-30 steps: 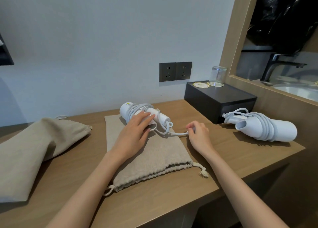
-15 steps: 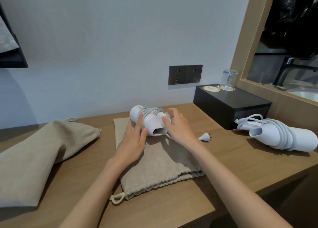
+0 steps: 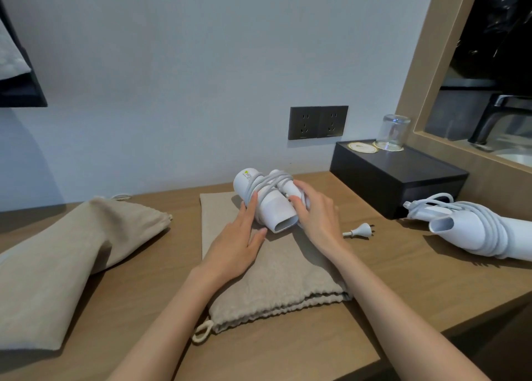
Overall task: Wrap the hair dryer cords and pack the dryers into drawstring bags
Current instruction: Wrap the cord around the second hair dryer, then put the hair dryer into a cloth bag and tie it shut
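Note:
A white hair dryer (image 3: 269, 205) with its cord wound around the body lies on the far end of a flat beige drawstring bag (image 3: 270, 268) at the middle of the wooden counter. My left hand (image 3: 236, 245) rests flat against the dryer's left side. My right hand (image 3: 316, 216) cups its right side, fingers on the folded handle. The cord's white plug (image 3: 359, 231) lies loose on the wood just right of my right hand. A second white dryer (image 3: 478, 231), cord wrapped around it, lies at the right. Another beige bag (image 3: 63, 262) lies at the left.
A black box (image 3: 397, 179) stands at the back right, carrying an upturned glass (image 3: 393, 133) and a coaster. Dark wall sockets (image 3: 318, 122) sit above the counter. A wood-framed opening at the right shows a sink and tap. The counter's front edge runs near my forearms.
My right hand let go of the plug end, which now lies on the counter, and moved onto the dryer's right side. My left hand slid from the dryer's top to its left side.

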The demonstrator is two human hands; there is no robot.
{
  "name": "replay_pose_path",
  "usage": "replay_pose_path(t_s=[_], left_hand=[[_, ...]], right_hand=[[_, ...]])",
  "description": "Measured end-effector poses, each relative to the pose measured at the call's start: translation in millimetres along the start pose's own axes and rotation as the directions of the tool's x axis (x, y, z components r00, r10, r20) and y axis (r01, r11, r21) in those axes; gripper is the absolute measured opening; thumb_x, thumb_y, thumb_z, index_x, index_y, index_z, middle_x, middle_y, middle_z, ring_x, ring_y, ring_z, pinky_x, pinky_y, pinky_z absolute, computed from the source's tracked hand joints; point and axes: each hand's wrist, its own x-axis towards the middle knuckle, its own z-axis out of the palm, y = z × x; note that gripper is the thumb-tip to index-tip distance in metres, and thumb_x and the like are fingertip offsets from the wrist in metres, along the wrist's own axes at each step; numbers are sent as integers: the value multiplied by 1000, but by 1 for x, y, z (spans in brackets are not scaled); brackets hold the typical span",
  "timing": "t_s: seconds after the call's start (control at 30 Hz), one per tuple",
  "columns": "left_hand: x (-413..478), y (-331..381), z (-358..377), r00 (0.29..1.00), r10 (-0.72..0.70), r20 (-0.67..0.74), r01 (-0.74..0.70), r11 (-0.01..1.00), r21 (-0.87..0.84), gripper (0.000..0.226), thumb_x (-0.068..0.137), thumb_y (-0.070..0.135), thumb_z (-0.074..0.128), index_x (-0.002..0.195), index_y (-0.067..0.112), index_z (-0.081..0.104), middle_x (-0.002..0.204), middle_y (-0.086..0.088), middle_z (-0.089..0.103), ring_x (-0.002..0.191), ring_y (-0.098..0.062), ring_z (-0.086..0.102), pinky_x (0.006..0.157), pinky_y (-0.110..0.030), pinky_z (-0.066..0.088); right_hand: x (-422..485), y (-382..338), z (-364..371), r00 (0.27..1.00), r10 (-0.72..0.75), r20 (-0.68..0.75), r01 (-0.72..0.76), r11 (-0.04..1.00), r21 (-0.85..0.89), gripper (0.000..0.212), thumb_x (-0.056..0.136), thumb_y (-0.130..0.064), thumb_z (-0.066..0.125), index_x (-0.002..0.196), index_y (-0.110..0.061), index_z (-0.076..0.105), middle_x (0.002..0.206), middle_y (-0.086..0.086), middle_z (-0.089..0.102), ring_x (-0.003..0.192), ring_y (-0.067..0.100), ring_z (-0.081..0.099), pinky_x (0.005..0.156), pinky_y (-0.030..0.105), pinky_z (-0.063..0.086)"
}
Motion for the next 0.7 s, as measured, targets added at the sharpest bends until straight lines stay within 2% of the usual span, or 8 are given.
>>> replay_pose_path(t_s=[0.07, 0.13, 0.2, 0.4, 0.7], left_hand=[[0, 3, 5, 999, -16, 42, 11, 991, 132, 76, 100, 40, 40, 148, 42, -20, 153, -13, 32, 129, -31, 42, 104, -47, 37], [1, 3, 11, 996, -40, 76, 18, 965, 262, 73, 101, 44, 34, 146, 43, -22, 157, -13, 25, 137, -33, 33, 111, -49, 28], [2, 2, 13, 994, -59, 94, 25, 943, 331, 65, 101, 47, 28, 148, 43, -17, 161, -10, 13, 144, -30, 22, 115, -47, 21], [3, -3, 13, 985, -123, 118, 68, 918, 390, 57, 101, 51, 22, 151, 44, -4, 159, -10, 20, 147, -27, 17, 118, -43, 18], [-1, 8, 5, 971, -180, 156, 106, 912, 397, 54, 101, 51, 21, 151, 44, 5, 161, -9, 13, 149, -25, 10, 120, -41, 11]], right_hand=[[4, 10, -8, 1000, -8, -27, 6, 999, -53, 42, 100, -38, 48, 141, -27, 46, 122, 3, 63, 108, 18, 58, 82, 30, 46], [7, 21, -17, 999, 3, -53, -7, 996, -88, 44, 100, -38, 48, 142, -26, 46, 122, 3, 62, 107, 17, 58, 79, 26, 40], [8, 31, -27, 995, 13, -97, -25, 992, -121, 44, 100, -39, 49, 142, -26, 46, 122, 3, 63, 106, 17, 58, 78, 25, 39], [15, 59, -46, 979, 100, -179, -132, 975, -179, 45, 100, -37, 50, 143, -25, 44, 117, 8, 62, 98, 17, 58, 72, 23, 40], [20, 68, -44, 960, 201, -195, -240, 950, -201, 43, 101, -35, 47, 142, -24, 43, 114, 9, 60, 93, 16, 55, 69, 25, 41]])
